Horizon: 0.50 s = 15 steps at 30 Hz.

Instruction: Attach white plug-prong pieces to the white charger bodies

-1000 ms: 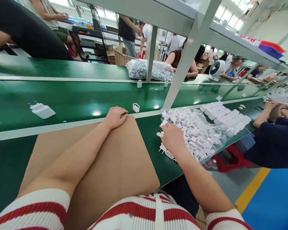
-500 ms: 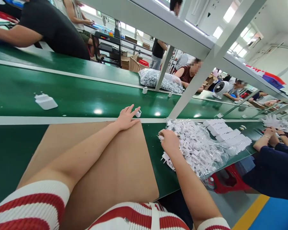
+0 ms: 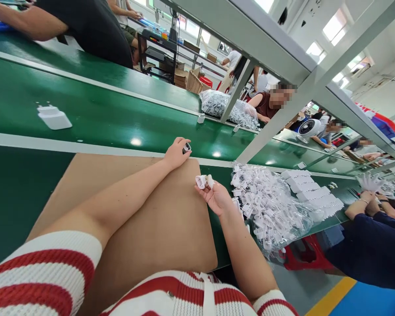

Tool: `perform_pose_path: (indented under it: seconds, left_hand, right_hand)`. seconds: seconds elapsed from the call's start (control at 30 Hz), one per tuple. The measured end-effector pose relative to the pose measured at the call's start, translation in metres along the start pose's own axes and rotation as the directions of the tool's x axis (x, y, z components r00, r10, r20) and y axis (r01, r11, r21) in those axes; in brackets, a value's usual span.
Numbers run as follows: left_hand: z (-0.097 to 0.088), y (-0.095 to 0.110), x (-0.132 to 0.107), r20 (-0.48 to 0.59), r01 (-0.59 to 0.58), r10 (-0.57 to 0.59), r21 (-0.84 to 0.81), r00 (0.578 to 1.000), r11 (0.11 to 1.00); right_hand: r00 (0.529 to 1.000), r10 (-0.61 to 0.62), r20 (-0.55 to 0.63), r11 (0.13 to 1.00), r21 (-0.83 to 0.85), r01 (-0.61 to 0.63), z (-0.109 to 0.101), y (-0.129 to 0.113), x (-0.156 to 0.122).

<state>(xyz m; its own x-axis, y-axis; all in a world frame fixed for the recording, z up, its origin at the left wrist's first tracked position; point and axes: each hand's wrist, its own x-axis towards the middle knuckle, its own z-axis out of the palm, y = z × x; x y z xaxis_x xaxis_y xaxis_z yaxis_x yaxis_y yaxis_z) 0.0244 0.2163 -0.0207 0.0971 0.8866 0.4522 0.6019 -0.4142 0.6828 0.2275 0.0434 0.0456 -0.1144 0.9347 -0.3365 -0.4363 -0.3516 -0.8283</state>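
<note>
My left hand (image 3: 177,153) is closed around a small white charger housing (image 3: 187,147) with a dark opening, at the green belt's near edge. My right hand (image 3: 218,198) is palm up over the right edge of the brown cardboard sheet (image 3: 145,210). Its fingers hold small white plastic charger parts (image 3: 201,181), one of them a hollow shell. To the right of that hand lies a heap of white charger parts (image 3: 263,197) on a clear plastic bag.
Stacked white pieces (image 3: 311,188) stand beyond the heap. A white plug charger (image 3: 54,117) lies on the green belt (image 3: 112,118) at left. A slanted metal post (image 3: 270,118) rises behind the heap. Co-workers sit to the right and across the belt.
My right hand has moved left from the heap's edge, bringing white charger parts over the cardboard. My left hand's spread fingers have closed on the small charger housing. The view has shifted slightly.
</note>
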Motion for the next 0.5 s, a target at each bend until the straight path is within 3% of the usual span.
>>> perform_pose_path:
  seconds: [0.1,0.23,0.3,0.4,0.5]
  left_hand:
    - [-0.005,0.004,-0.004,-0.049,-0.043,0.04,-0.05,0.998,0.998]
    - [-0.011,0.016,-0.008,-0.067,-0.088,0.082,-0.088,0.994,0.992]
    - [-0.014,0.025,-0.009,-0.056,-0.089,0.084,-0.098,0.995,0.991]
    - [-0.024,0.043,-0.017,0.039,-0.105,0.11,-0.125,0.993,0.987]
    - [-0.042,0.064,-0.045,0.165,-0.14,0.168,-0.172,0.972,0.975]
  right_hand:
    - [0.995,-0.095,-0.028,0.99,-0.107,0.091,0.002,0.012,0.006]
    - [0.966,-0.25,-0.065,0.904,-0.372,0.209,0.001,0.024,0.011]
    - [0.961,-0.272,-0.05,0.878,-0.422,0.227,0.0,0.026,0.01]
    - [0.942,-0.331,-0.056,0.864,-0.419,0.278,-0.003,0.026,0.008]
    - [0.886,-0.459,-0.065,0.825,-0.401,0.398,-0.003,0.023,0.005]
